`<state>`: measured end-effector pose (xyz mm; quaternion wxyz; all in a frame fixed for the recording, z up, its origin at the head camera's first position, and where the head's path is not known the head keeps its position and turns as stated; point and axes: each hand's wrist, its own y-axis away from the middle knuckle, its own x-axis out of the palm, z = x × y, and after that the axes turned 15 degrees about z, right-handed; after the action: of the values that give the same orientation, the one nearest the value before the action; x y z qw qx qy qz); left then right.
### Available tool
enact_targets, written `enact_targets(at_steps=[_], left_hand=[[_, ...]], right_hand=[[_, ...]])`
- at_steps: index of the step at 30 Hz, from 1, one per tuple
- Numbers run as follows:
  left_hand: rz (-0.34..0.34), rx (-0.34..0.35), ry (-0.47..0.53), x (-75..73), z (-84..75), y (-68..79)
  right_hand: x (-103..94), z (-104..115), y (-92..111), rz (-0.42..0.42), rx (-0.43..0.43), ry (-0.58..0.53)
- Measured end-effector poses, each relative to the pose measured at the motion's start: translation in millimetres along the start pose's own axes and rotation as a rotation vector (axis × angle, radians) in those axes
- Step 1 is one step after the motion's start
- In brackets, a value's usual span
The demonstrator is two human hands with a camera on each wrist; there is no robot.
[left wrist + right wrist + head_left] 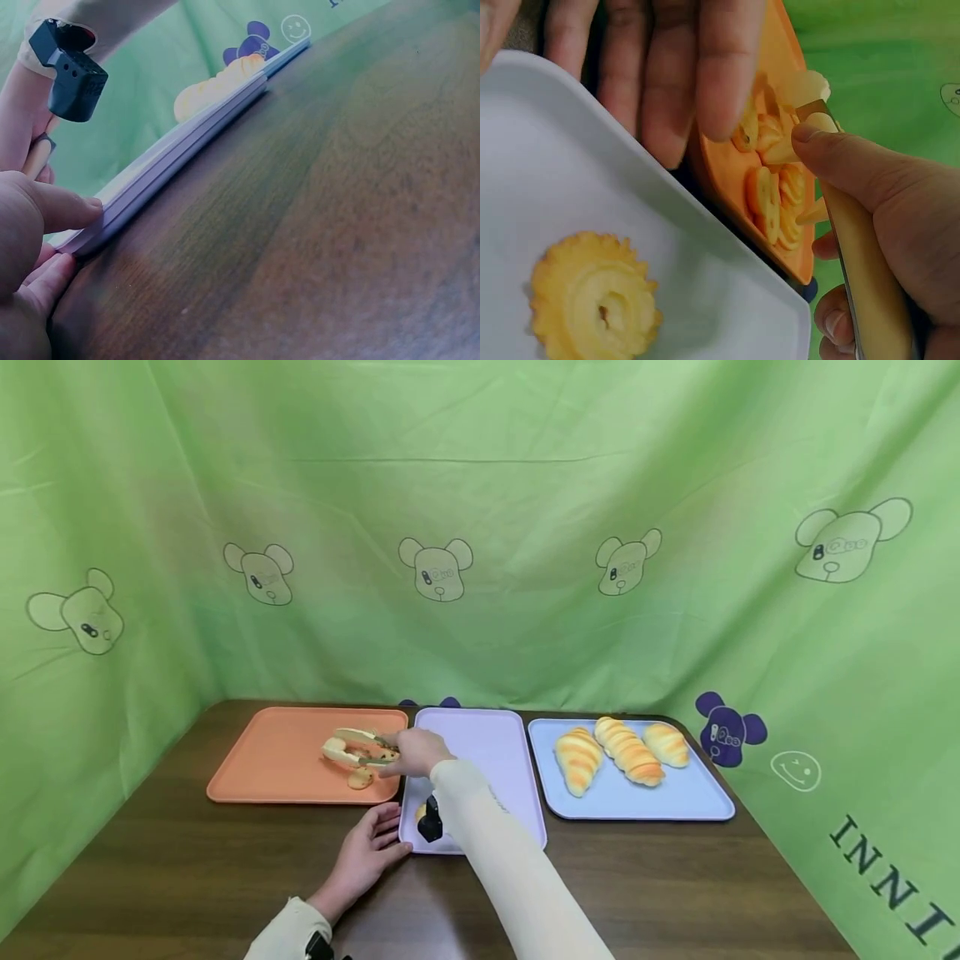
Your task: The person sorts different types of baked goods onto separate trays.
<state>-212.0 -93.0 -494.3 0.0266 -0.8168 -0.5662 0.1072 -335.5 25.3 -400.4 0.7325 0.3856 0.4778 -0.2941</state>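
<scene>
My right hand (420, 752) holds a pair of beige tongs (866, 277), its thumb lying along the handle. The spread tips reach over the orange tray (277, 768), among several cookies (360, 778) at its right side. My left hand (366, 852) is at the near left corner of the lilac tray (480, 735). Its thumb touches the front rim and its extended fingers lie along the left edge, as the left wrist view shows close up. A ruffled round cookie (592, 300) lies on the lilac tray, mostly hidden by my right wrist in the head view.
On the right, a blue tray (637, 808) carries a striped croissant-like bread (579, 760), a long twisted bread (628, 752) and a smaller roll (666, 745). All three trays stand side by side on a brown wooden table (675, 885). Green cloth (525, 635) hangs behind and at both sides.
</scene>
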Motion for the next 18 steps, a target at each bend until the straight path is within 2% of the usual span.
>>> enact_targets(at_steps=[13, 18], left_hand=[[-0.009, -0.035, 0.001, -0.3, -0.7, -0.6], [-0.007, -0.016, 0.004, 0.5, -2.3, 0.4]], right_hand=[[6.7, -1.8, -0.8, 0.014, 0.014, 0.006], [7.7, -4.5, -1.3, 0.018, 0.009, -0.017]])
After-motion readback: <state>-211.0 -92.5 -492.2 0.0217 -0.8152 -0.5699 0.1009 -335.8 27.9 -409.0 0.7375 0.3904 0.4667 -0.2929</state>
